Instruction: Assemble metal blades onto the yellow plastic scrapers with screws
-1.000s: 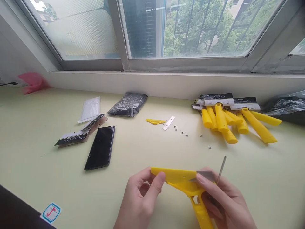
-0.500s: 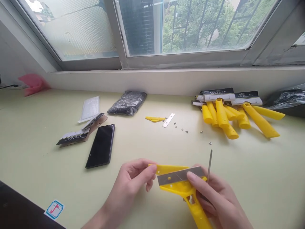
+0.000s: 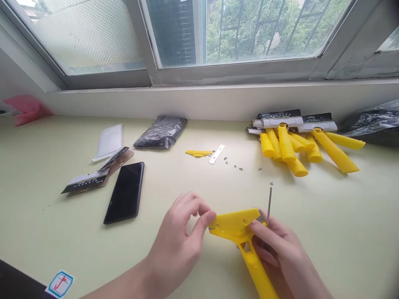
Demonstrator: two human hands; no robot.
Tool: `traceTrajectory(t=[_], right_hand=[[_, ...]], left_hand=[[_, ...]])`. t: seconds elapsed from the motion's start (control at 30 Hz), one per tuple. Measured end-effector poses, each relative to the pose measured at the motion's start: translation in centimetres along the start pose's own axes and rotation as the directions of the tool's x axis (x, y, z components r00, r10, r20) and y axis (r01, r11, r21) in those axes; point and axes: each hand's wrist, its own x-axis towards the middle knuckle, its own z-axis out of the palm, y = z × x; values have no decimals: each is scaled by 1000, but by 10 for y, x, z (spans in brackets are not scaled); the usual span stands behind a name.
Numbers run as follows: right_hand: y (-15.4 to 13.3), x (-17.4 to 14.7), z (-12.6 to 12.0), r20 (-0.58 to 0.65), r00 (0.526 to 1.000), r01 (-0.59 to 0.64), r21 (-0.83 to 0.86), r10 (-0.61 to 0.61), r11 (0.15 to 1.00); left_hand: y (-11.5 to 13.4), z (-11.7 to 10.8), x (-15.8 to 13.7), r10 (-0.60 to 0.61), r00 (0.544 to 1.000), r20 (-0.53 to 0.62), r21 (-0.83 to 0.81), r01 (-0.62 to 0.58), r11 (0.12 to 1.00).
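Note:
My right hand (image 3: 282, 247) holds a yellow scraper (image 3: 257, 265), its handle slanting down toward the bottom edge. The same hand also keeps a thin metal rod (image 3: 269, 203), like a screwdriver shaft, pointing upward; its lower end is hidden. A flat yellow cover plate (image 3: 235, 220) with small holes lies over the scraper's head. Beneath it a grey blade (image 3: 261, 216) shows only at the right end and slightly at the left. Thumb and fingers of my left hand (image 3: 182, 232) pinch the plate's left end.
Beyond the hands lie another yellow plate (image 3: 199, 153), a pale metal strip (image 3: 217, 154) and several small screws and nuts (image 3: 241, 169). Packaged yellow scrapers (image 3: 286, 143) are piled at right. A phone (image 3: 124, 193), cards (image 3: 87, 182) and a black packet (image 3: 160, 133) sit left.
The yellow plate, held behind the blade before, now covers most of it. My left hand has moved along with it. The view has shifted slightly.

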Motion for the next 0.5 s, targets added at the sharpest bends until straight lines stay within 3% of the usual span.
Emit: traceTrajectory(t=[0.07, 0.13, 0.27, 0.5], right_hand=[[1, -1, 1, -17, 1000, -2, 11, 2, 1000], [0, -4, 3, -39, 999, -7, 23, 8, 1000], [-3, -9, 8, -60, 998, -4, 24, 5, 1000], [-9, -9, 12, -86, 996, 35, -14, -36, 999]], left_hand=[[-4, 4, -1, 93, 995, -30, 57, -91, 994], [-10, 3, -2, 125, 992, 19, -3, -125, 992], [-16, 1, -3, 39, 972, 232, -186, 5, 983], [-13, 5, -2, 64, 960, 274, -43, -55, 998]])
